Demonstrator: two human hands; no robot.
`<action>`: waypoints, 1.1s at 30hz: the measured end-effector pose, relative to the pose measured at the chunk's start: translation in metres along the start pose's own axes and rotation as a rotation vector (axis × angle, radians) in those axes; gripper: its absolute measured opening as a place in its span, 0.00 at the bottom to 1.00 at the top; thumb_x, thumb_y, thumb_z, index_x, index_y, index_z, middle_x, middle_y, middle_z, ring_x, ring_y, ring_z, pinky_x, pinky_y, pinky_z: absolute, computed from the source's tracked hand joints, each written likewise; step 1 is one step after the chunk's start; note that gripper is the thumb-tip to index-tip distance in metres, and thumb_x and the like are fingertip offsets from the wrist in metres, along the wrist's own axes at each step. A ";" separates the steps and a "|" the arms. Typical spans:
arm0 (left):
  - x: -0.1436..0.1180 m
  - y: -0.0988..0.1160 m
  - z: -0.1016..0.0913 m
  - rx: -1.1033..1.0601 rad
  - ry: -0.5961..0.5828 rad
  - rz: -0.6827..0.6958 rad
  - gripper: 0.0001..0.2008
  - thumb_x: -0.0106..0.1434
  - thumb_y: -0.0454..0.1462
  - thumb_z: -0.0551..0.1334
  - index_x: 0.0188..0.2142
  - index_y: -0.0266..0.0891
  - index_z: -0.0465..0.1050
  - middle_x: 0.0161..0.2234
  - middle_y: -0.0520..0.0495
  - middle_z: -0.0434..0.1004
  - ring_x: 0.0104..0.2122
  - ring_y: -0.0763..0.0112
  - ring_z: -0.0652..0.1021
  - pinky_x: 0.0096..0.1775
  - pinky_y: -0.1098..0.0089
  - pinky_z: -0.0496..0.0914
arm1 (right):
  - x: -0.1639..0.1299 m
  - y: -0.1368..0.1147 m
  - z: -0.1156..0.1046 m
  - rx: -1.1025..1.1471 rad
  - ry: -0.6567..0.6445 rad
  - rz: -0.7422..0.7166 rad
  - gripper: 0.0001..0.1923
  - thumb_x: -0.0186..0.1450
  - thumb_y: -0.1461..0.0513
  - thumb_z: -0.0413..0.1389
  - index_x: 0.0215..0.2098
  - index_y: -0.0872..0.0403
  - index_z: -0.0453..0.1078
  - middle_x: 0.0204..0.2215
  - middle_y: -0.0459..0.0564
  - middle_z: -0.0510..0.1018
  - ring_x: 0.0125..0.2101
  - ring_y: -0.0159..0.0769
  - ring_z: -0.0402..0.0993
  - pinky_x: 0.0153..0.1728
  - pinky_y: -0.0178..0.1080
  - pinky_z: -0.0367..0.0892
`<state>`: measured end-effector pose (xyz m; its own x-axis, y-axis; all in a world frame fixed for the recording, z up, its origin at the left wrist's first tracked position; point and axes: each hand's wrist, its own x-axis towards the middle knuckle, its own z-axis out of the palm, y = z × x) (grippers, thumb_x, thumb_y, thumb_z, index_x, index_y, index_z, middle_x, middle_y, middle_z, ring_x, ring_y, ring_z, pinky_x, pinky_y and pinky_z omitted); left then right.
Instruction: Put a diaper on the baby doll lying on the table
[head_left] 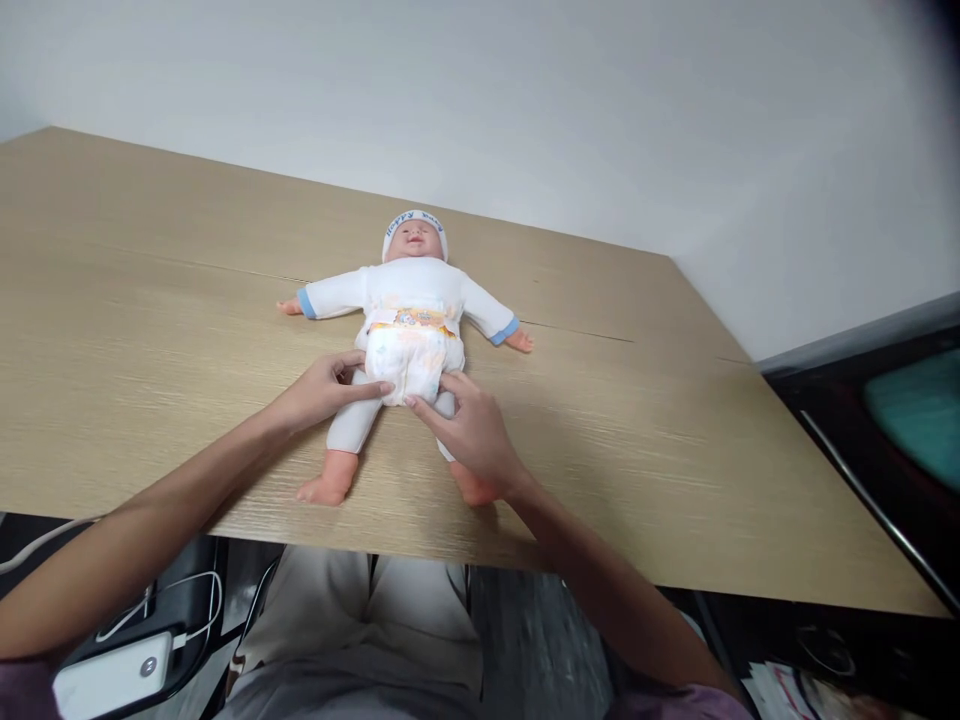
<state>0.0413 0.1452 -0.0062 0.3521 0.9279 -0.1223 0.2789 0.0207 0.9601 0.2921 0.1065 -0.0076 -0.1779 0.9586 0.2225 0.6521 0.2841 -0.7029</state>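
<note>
A baby doll [409, 290] lies on its back on a light wooden table [150, 330], head away from me, arms spread. It wears a white top, a white cap with blue lettering and a white diaper [411, 358] with a printed waistband. My left hand [324, 388] rests on the doll's thigh, fingertips pinching the diaper's lower edge at the crotch. My right hand [474, 428] covers the doll's other leg, its fingertips on the same lower edge of the diaper. Both doll feet point toward me.
A white wall stands behind the table. The table's near edge runs just above my lap. Below left, a white power bank [112, 675] with cables lies on a dark surface. A dark unit with a teal surface [919, 410] stands at the right.
</note>
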 end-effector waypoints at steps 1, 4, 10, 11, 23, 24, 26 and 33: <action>0.000 0.001 0.000 -0.037 -0.016 -0.010 0.25 0.61 0.55 0.77 0.46 0.41 0.85 0.43 0.44 0.88 0.41 0.55 0.83 0.43 0.57 0.76 | 0.000 0.001 0.001 0.042 0.006 0.022 0.15 0.73 0.49 0.64 0.34 0.49 0.75 0.37 0.48 0.82 0.38 0.42 0.74 0.41 0.42 0.67; 0.001 0.004 0.001 -0.162 -0.040 -0.023 0.29 0.58 0.54 0.80 0.52 0.41 0.85 0.51 0.41 0.89 0.52 0.49 0.84 0.52 0.53 0.78 | 0.002 0.005 0.004 0.177 0.011 0.096 0.18 0.72 0.47 0.63 0.33 0.50 0.75 0.35 0.46 0.80 0.35 0.39 0.72 0.39 0.41 0.67; 0.006 0.005 -0.003 -0.324 -0.058 -0.065 0.29 0.62 0.55 0.78 0.55 0.41 0.83 0.55 0.39 0.88 0.54 0.50 0.85 0.57 0.53 0.78 | 0.006 0.010 0.007 0.387 -0.002 0.195 0.20 0.69 0.44 0.65 0.40 0.51 0.80 0.32 0.44 0.77 0.32 0.37 0.66 0.36 0.40 0.64; 0.006 0.005 -0.005 -0.331 -0.058 -0.077 0.29 0.63 0.56 0.78 0.54 0.41 0.83 0.55 0.39 0.88 0.53 0.51 0.85 0.56 0.54 0.78 | 0.006 0.009 0.008 0.401 -0.002 0.200 0.20 0.68 0.43 0.66 0.41 0.51 0.80 0.32 0.44 0.77 0.32 0.37 0.66 0.35 0.40 0.64; -0.004 -0.006 0.001 -0.284 0.048 -0.024 0.24 0.65 0.56 0.76 0.49 0.41 0.84 0.52 0.41 0.88 0.50 0.54 0.84 0.53 0.56 0.77 | -0.008 0.016 0.014 0.094 0.260 0.017 0.13 0.72 0.49 0.66 0.36 0.48 0.78 0.48 0.55 0.75 0.54 0.51 0.75 0.64 0.57 0.70; -0.006 -0.006 0.000 -0.260 0.058 -0.026 0.25 0.65 0.56 0.76 0.50 0.41 0.84 0.52 0.41 0.88 0.50 0.53 0.84 0.53 0.55 0.77 | -0.009 0.018 0.014 0.086 0.246 0.026 0.13 0.73 0.49 0.66 0.38 0.48 0.80 0.48 0.55 0.75 0.55 0.51 0.75 0.65 0.58 0.70; -0.010 -0.003 -0.005 -0.192 0.059 -0.042 0.25 0.65 0.57 0.76 0.51 0.43 0.85 0.52 0.40 0.88 0.50 0.50 0.84 0.52 0.53 0.77 | -0.015 0.021 0.013 0.072 0.221 0.049 0.12 0.73 0.49 0.66 0.43 0.47 0.83 0.50 0.56 0.76 0.56 0.52 0.75 0.63 0.59 0.72; -0.019 0.001 -0.051 0.188 0.150 0.008 0.25 0.68 0.59 0.70 0.54 0.47 0.84 0.61 0.41 0.84 0.55 0.47 0.81 0.58 0.50 0.73 | -0.056 0.021 -0.024 0.090 0.145 0.027 0.17 0.75 0.51 0.63 0.60 0.42 0.83 0.59 0.56 0.77 0.59 0.50 0.75 0.53 0.52 0.77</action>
<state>-0.0109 0.1470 0.0101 0.2225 0.9729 -0.0626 0.4426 -0.0436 0.8957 0.3333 0.0581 -0.0187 -0.0481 0.9548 0.2932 0.5856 0.2648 -0.7661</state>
